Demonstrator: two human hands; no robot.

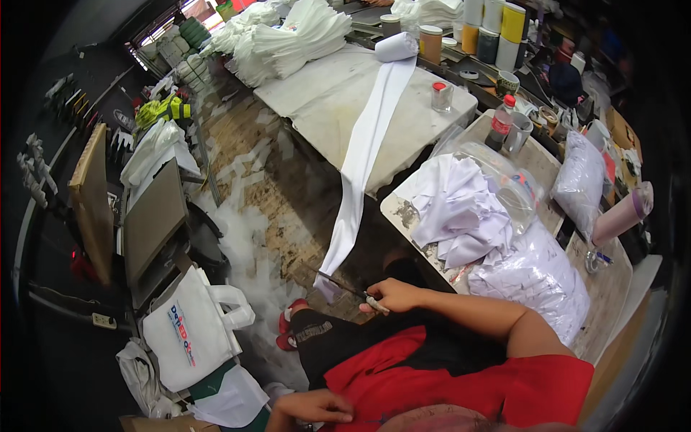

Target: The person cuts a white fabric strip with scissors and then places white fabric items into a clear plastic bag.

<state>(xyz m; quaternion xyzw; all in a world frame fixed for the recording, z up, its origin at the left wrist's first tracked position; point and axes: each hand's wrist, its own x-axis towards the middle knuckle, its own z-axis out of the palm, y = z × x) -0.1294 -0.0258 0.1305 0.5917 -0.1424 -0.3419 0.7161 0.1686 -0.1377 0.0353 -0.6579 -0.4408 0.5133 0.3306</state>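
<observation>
My right hand [397, 297] is closed on a pair of scissors [345, 286] with wrapped handles. The blades lie across the lower end of a long white fabric strip [356, 173]. That strip hangs off the table [302, 113] from a white roll [397, 47] at its far end. My left hand [318, 406] rests low by the red shirt, with its fingers loosely curled and nothing seen in it. Cut white fabric pieces [459, 205] lie heaped on a smaller worn table to the right, beside a filled clear plastic bag [534, 281].
White bags [291, 38] are stacked at the back of the table. A glass jar [441, 97] and a red-capped bottle [500, 123] stand at the right. Printed white tote bags [189, 329] lie at the lower left, below a flat press-like board [154, 232]. White scraps litter the floor.
</observation>
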